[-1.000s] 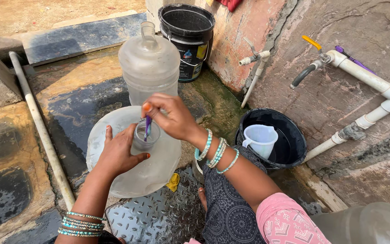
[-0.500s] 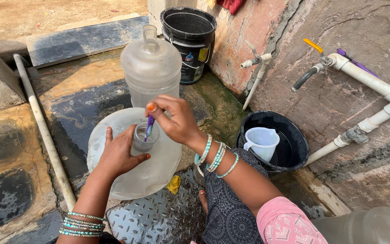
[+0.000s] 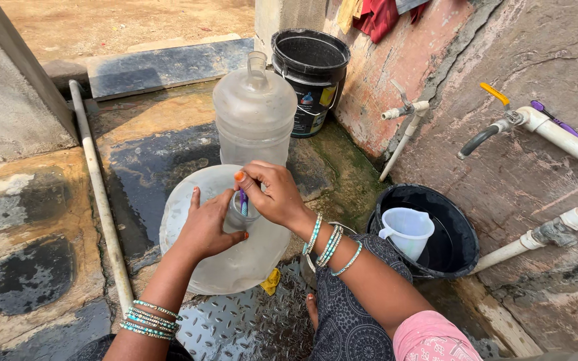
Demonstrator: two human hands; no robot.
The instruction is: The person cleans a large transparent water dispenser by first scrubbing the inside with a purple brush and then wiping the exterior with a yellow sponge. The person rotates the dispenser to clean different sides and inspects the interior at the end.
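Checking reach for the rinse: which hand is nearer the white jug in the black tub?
Right. The right hand is over the near bottle's neck, on the white jug side; the left hand grips the neck farther away.

Both hands (image 3: 262,207) close together, fingers curled

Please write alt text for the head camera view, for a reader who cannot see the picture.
A person's right hand pushes a purple brush into the neck of a large clear water jug, which the left hand steadies. A second jug, a black bucket and a black tub holding a white mug stand nearby.
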